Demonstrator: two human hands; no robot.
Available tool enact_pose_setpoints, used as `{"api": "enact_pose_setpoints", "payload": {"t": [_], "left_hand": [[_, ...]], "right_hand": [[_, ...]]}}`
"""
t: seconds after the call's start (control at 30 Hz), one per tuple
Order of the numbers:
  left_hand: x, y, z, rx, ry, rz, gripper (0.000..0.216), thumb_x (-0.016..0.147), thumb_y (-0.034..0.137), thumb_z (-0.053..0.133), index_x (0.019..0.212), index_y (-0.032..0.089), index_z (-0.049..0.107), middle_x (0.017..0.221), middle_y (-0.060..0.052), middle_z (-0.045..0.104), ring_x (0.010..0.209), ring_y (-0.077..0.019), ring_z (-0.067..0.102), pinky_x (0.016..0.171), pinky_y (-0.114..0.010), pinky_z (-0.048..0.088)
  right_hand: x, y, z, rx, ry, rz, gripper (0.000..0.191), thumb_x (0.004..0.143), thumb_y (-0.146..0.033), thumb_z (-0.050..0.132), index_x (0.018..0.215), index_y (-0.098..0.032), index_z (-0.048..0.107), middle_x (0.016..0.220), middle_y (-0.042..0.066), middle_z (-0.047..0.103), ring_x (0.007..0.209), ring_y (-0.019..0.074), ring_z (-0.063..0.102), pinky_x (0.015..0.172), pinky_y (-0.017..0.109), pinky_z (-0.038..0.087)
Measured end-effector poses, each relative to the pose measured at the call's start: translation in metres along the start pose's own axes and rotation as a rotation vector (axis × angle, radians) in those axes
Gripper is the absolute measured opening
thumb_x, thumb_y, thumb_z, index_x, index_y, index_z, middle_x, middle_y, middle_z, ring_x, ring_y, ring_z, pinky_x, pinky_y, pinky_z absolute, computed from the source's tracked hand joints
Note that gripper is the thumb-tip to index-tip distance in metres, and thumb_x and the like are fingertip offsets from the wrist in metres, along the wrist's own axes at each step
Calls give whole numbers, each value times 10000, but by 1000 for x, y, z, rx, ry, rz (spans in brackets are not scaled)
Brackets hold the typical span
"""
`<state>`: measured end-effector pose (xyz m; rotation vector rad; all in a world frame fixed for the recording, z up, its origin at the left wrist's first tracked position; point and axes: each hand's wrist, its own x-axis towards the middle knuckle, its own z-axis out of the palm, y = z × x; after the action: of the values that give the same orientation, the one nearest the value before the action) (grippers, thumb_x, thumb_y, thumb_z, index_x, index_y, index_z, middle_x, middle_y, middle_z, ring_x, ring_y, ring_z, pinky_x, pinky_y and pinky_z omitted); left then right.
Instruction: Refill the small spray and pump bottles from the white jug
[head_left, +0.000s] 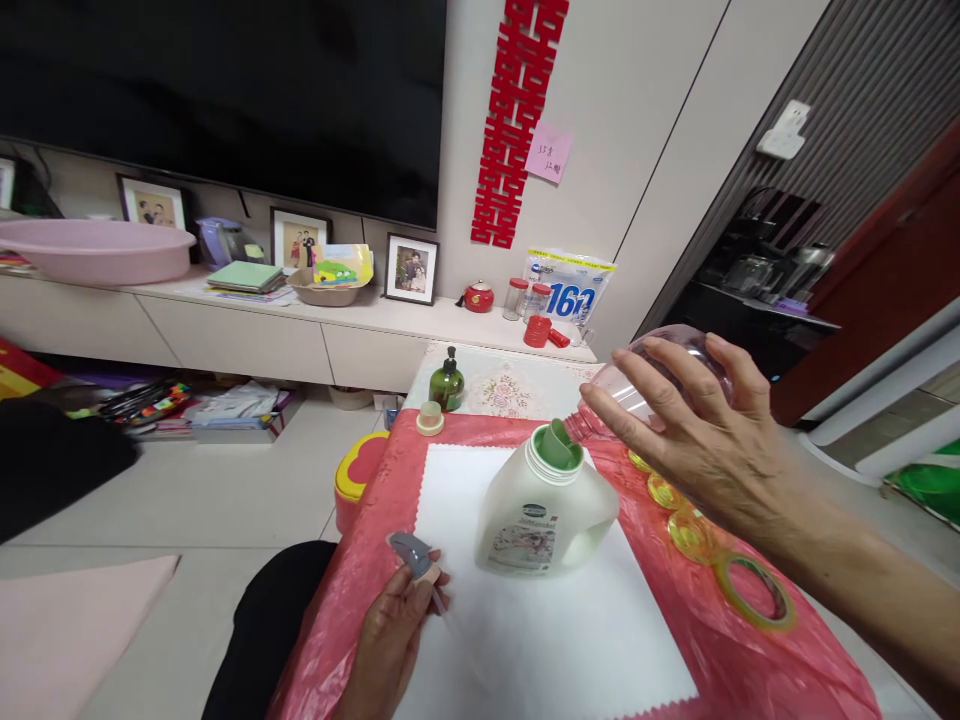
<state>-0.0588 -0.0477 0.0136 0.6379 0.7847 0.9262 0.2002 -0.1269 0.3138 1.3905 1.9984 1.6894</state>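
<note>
My right hand is wrapped round a clear pink bottle, tipped so that its threaded neck meets the mouth of a large jug. The jug is pale green laundry detergent packaging with a handle and a green spout, standing uncapped and upright on a white sheet. Low and to the left, my left hand is closed on a grey pump head with a pinkish collar and a clear tube below. Whether liquid runs between bottle and jug I cannot make out.
A pale cap and a green pump bottle stand behind the sheet. Tape rolls lie along the right side of the red-covered table. Beyond is a low cabinet with frames, jars and a pink basin.
</note>
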Motion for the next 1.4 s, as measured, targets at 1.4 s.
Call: {"api": "enact_pose_setpoints", "payload": {"t": [1.4], "left_hand": [[-37,66,51,-147,-22,84,403,700,328,905,1032,181,730,874,-15,749,712,-107,691,706,-224,591]], "right_hand": [[-123,-202,-50,1190,-502,584,693,834,-188,514,1503,-220,336,1388,123,451,1261,272,437,987,486,474]]}}
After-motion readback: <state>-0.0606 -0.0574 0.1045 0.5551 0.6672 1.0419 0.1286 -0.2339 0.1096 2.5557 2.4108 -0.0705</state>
